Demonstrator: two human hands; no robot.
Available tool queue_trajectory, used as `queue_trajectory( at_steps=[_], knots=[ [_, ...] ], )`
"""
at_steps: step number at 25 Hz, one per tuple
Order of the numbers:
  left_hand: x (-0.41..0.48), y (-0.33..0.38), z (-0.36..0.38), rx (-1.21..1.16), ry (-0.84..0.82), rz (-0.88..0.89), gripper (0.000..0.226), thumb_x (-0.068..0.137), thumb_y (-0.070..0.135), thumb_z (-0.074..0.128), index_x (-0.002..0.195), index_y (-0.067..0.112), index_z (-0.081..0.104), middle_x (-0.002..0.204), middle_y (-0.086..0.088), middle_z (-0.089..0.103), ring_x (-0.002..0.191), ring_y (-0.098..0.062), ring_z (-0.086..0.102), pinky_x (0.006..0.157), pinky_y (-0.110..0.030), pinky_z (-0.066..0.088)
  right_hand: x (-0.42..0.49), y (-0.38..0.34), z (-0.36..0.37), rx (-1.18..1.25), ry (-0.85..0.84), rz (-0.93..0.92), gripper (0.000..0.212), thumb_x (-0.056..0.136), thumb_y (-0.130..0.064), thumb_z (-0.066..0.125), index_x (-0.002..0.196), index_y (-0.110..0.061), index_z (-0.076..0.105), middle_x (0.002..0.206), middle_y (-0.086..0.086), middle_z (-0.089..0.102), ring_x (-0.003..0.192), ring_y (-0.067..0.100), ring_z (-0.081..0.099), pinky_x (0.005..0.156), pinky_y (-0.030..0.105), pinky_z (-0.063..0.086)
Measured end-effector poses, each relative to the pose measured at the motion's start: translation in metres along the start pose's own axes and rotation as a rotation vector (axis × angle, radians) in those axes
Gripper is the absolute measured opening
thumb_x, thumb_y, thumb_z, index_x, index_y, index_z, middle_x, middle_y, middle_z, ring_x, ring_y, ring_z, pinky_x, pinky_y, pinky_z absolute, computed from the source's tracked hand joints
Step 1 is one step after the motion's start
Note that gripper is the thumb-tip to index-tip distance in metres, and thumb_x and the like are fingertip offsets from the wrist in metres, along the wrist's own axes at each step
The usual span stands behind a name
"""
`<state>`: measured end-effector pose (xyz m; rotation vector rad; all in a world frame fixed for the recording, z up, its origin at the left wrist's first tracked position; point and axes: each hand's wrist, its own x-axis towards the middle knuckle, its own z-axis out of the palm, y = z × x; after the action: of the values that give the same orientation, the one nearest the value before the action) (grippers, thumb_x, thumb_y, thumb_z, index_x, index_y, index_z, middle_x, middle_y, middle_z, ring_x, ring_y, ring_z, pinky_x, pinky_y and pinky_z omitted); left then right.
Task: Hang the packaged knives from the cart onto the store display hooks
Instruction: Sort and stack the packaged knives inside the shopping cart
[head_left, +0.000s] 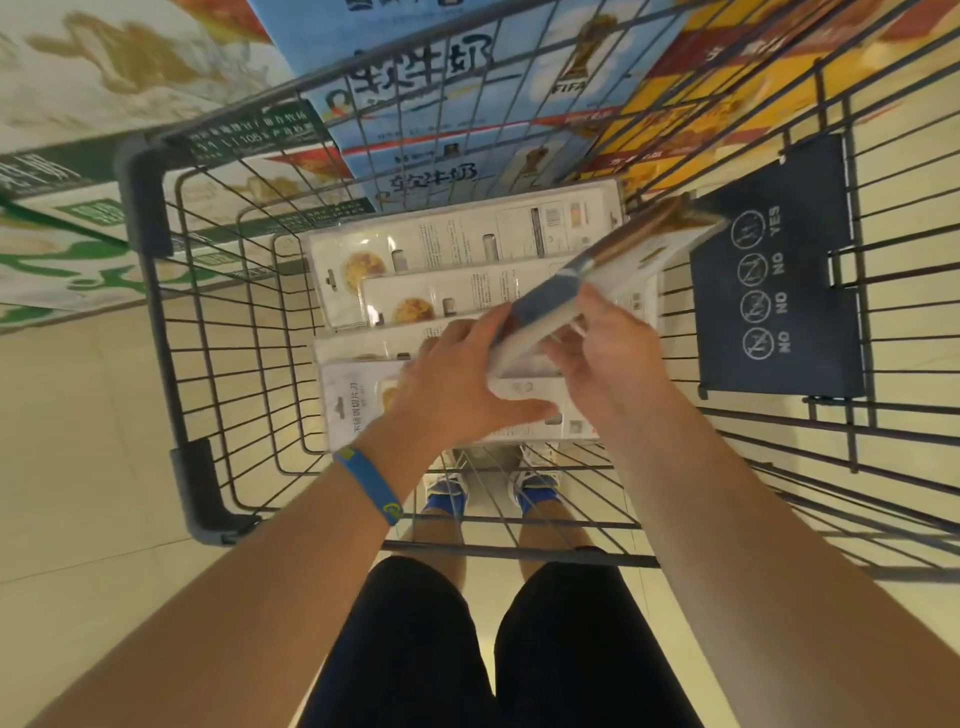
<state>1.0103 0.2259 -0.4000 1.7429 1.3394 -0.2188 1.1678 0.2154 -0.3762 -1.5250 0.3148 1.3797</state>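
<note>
While you lean over the cart, here is how things stand:

Cart: the wire cart (156, 291) is right in front of you; its basket carries a flat stack of packaged knives (457, 249), overlapping one another, white card backs up.

Lifted pack: one knife pack (582, 280) is tilted up off the stack, its far end raised toward the dark child-seat flap (774, 270); it is blurred, so its print cannot be read.

Left hand: your left hand (462, 389), blue wristband (371, 486) on that wrist, lies across the nearest pack in the stack; fingers are bent around the near left edge of the lifted pack; whether the palm presses the stack down cannot be told.

Right hand: your right hand (608, 348) grips the near right edge of the same lifted pack, thumb on top, fingers curled under; both hands are closed on it, not spread.

Hooks: no display hooks show in this view; only stacked milk cartons (431, 78) beyond the cart and pale floor tiles (78, 441).

Progress: by my reading you are at the picking-up step; nothing can be seen hung; at least four packs lie in the basket besides the one you hold.

Left to do: lift this pack clear, carry it to a hook, thread its hang hole; then repeat for the rest.
</note>
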Motion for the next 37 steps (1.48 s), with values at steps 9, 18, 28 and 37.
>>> queue_trajectory(
  at_steps=[9, 18, 28, 37],
  knots=[
    [0.021, -0.053, -0.034, 0.342, 0.118, -0.162, 0.081, 0.075, 0.057, 0.065, 0.146, 0.034, 0.034, 0.127, -0.010, 0.055, 0.114, -0.037, 0.053, 0.093, -0.049, 0.047, 0.054, 0.039, -0.037, -2.336, -0.469, -0.420, 0.073, 0.079, -0.045, 0.081, 0.138, -0.019, 0.046, 0.138, 0.006, 0.049, 0.120, 0.026, 0.053, 0.092, 0.043, 0.050],
    [0.107, -0.053, -0.054, 0.701, 0.198, 0.054, 0.082, 0.083, 0.057, 0.069, 0.149, 0.024, 0.033, 0.151, -0.015, 0.034, 0.140, -0.037, 0.033, 0.116, -0.054, 0.029, 0.060, 0.039, -0.048, -2.256, -0.525, -0.672, 0.042, 0.093, -0.016, 0.065, 0.131, -0.030, 0.059, 0.118, 0.000, 0.062, 0.104, 0.020, 0.057, 0.084, 0.040, 0.055],
    [0.038, -0.068, -0.083, -0.085, -0.100, -0.286, 0.070, 0.084, 0.084, 0.037, 0.090, 0.024, 0.072, 0.088, 0.000, 0.069, 0.084, -0.018, 0.065, 0.071, -0.032, 0.047, 0.040, 0.018, 0.004, -2.159, -0.211, -1.289, 0.061, 0.087, -0.006, 0.046, 0.148, -0.013, 0.045, 0.138, 0.015, 0.053, 0.130, 0.037, 0.047, 0.115, 0.052, 0.031],
    [0.074, -0.068, -0.069, 0.621, 0.268, -0.048, 0.089, 0.086, 0.063, 0.057, 0.157, 0.030, 0.014, 0.164, -0.013, 0.015, 0.152, -0.036, 0.011, 0.120, -0.061, 0.016, 0.087, 0.033, 0.076, -2.319, -0.060, -1.033, 0.102, 0.094, -0.034, 0.064, 0.160, -0.022, -0.013, 0.168, 0.017, -0.014, 0.154, 0.042, -0.005, 0.118, 0.067, 0.011]
  ],
)
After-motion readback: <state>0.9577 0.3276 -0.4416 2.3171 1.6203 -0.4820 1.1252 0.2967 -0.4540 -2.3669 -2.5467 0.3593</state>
